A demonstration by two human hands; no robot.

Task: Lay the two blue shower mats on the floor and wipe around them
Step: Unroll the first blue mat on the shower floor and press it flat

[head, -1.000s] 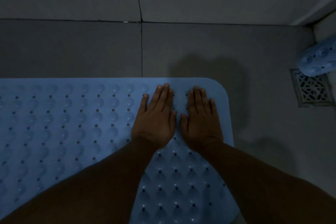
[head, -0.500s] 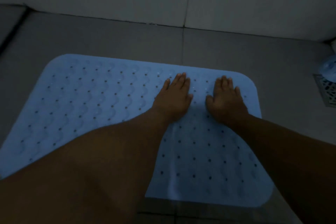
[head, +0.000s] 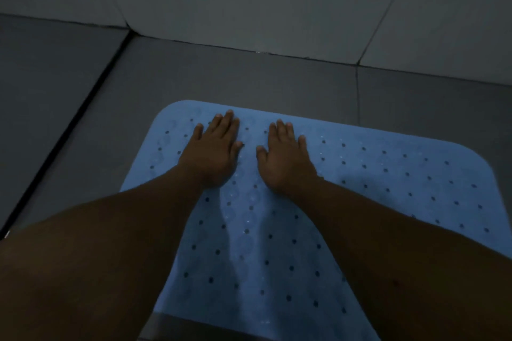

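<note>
One blue shower mat [head: 393,185] with rows of small holes lies flat on the grey tiled floor. My left hand [head: 213,151] rests palm down near the mat's far left corner, fingers spread. My right hand [head: 286,158] lies flat on the mat a short way to its right, thumbs almost facing. Neither hand holds anything. Both forearms cover the mat's near part. The second mat is out of view.
Grey floor tiles [head: 249,77] surround the mat on the far and left sides. A dark groove [head: 69,133] runs diagonally along the floor at left. The light tiled wall [head: 277,3] rises just beyond the mat.
Both hands have slid left along the mat's far edge, from its right corner to its left corner. The view has swung left, so the floor drain and second mat are gone from sight.
</note>
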